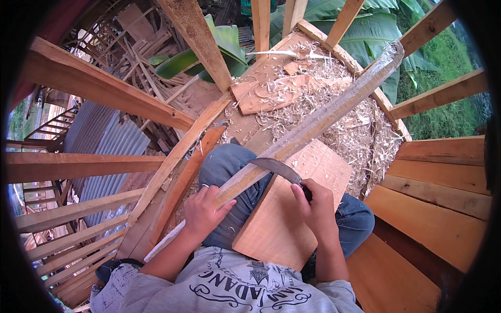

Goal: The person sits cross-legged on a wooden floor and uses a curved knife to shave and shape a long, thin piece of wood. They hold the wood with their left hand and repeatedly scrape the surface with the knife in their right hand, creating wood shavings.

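A long pale wooden pole (334, 112) slants from beside my left hip up to the far right. Around its lower part my left hand (205, 208) is closed, near my left knee. My right hand (316, 201) grips the dark handle of a curved knife (276, 168). The knife's blade lies across the pole, its tip past the pole's left side. Under the knife and pole, a thick square wooden board (292, 224) rests tilted across my lap. Fingers of my right hand partly hide the handle.
Curled wood shavings (360, 135) and a flat wood offcut (261, 96) cover the floor ahead. Wooden railing posts (201, 39) surround me. Planks (433, 203) stand at right. Beyond the left railing are corrugated sheets (112, 151) and scrap wood; banana leaves (360, 31) hang ahead.
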`<action>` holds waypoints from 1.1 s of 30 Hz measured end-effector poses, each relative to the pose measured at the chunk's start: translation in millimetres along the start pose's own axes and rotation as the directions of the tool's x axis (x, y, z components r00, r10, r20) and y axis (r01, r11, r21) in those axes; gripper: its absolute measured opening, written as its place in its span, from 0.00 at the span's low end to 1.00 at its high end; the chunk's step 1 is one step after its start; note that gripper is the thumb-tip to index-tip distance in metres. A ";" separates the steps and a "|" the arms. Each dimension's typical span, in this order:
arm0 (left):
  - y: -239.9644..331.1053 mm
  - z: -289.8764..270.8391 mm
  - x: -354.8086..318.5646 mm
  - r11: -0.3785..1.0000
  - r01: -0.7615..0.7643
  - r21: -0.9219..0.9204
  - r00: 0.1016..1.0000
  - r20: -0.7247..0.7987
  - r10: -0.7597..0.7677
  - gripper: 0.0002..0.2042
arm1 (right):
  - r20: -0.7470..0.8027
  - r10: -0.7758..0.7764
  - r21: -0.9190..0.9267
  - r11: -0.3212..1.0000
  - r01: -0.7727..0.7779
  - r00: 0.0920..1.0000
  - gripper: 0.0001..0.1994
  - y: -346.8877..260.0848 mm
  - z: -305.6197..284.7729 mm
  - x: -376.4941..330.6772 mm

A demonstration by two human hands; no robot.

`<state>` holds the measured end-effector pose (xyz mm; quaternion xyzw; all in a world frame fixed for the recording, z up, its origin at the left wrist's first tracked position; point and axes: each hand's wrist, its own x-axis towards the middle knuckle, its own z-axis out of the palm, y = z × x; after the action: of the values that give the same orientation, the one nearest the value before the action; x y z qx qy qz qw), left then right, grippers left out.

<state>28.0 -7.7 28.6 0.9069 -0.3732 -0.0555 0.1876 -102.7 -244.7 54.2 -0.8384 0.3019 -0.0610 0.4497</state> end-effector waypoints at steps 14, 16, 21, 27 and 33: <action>7.4 -11.1 7.3 0.998 0.055 -0.012 0.993 0.104 -0.054 0.22 | -0.023 -0.156 -0.237 0.960 0.146 0.987 0.15 1.2 12.8 -5.6; 5.6 -9.9 6.3 0.998 0.059 -0.020 0.992 0.110 -0.057 0.22 | -0.038 -0.142 -0.283 0.951 0.126 0.989 0.17 -1.8 14.9 -2.6; 6.7 -11.2 5.7 0.997 0.071 -0.020 0.990 0.127 -0.068 0.22 | -0.103 -0.154 -0.394 0.914 0.102 0.983 0.20 2.9 11.1 11.6; 7.5 -11.4 4.9 0.995 0.092 -0.041 0.987 0.135 -0.086 0.22 | -0.180 -0.230 -0.506 0.855 0.111 0.956 0.22 15.9 12.0 24.5; 12.1 -16.2 8.2 0.990 0.134 -0.048 0.973 0.195 -0.122 0.22 | -0.584 0.012 -0.289 0.931 -0.221 0.812 0.26 58.7 -64.3 54.4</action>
<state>29.8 -16.5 48.5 0.9133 -0.3284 -0.1660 0.1745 -109.2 -345.6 36.4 -0.8259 0.4803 -0.2281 0.1875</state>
